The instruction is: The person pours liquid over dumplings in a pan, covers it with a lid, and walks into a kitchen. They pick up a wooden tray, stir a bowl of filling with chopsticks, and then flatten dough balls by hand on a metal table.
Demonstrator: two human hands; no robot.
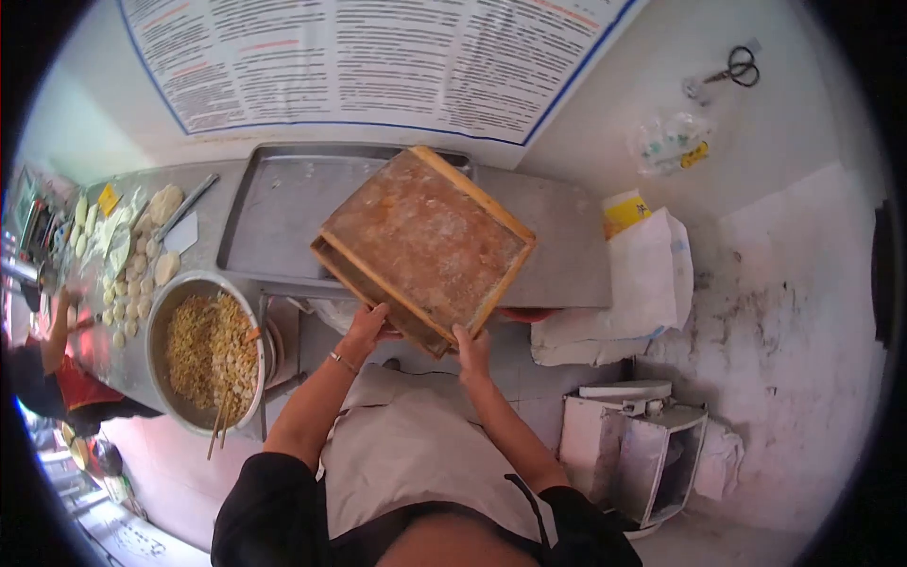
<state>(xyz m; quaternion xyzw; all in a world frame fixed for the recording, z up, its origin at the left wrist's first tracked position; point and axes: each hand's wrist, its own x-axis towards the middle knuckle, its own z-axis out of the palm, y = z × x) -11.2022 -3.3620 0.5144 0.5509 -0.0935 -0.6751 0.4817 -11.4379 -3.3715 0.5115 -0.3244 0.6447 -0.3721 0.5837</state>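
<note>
A rectangular wooden tray point(425, 236) with a brown, flour-dusted face and pale wooden edges is tilted in front of me, above a metal baking tray point(248, 222). The fingers of my left hand point(365, 326) are closed on its near left edge. At the near right corner, my right hand point(472, 352) grips the rim with the thumb on top. Some of the fingers of both hands are hidden beneath the wood.
At left a large metal bowl point(159, 331) holds chopped filling and chopsticks point(220, 422). Dough pieces point(140, 274) lie on the counter beyond it. Another person point(57, 364) works at far left. White sacks point(628, 288) sit at the right end, a white cabinet point(628, 454) below.
</note>
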